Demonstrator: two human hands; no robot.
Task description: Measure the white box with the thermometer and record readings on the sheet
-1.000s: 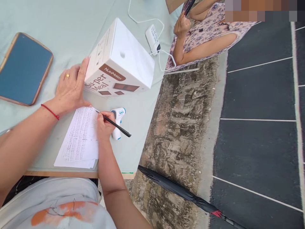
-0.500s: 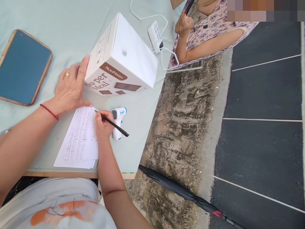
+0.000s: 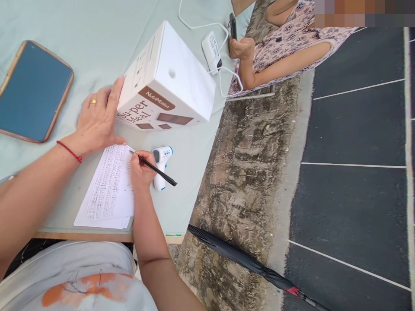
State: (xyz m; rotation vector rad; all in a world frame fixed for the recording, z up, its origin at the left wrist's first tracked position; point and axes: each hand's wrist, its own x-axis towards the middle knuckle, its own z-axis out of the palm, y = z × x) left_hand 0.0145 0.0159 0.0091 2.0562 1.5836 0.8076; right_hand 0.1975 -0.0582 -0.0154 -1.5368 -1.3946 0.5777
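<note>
In my right hand (image 3: pixel 142 167) is a black pen (image 3: pixel 158 170), its tip at the upper right part of a paper sheet (image 3: pixel 110 185) full of handwritten columns. More paper lies under that sheet. My left hand (image 3: pixel 97 116) rests with fingers stretched out; its thumb touches the top of the paper and its forefinger lies along the side of a white box (image 3: pixel 184 73) marked "Super Meal". A red cord circles the left wrist. Just right of my right hand lies a white and blue infrared thermometer (image 3: pixel 161 168), partly hidden by the pen.
A tablet-like device (image 3: pixel 35 90) in a tan case lies left of my left hand. Behind the box are a white power device (image 3: pixel 211 52) and its cable. Another person's hand (image 3: pixel 242 47) holds a dark phone at the table's far edge. A folded black umbrella (image 3: pixel 240 257) leans at the lower right.
The other person's hand with the phone has moved left, over the table edge. My hands and the pen stay nearly where they were; the view has shifted slightly.
</note>
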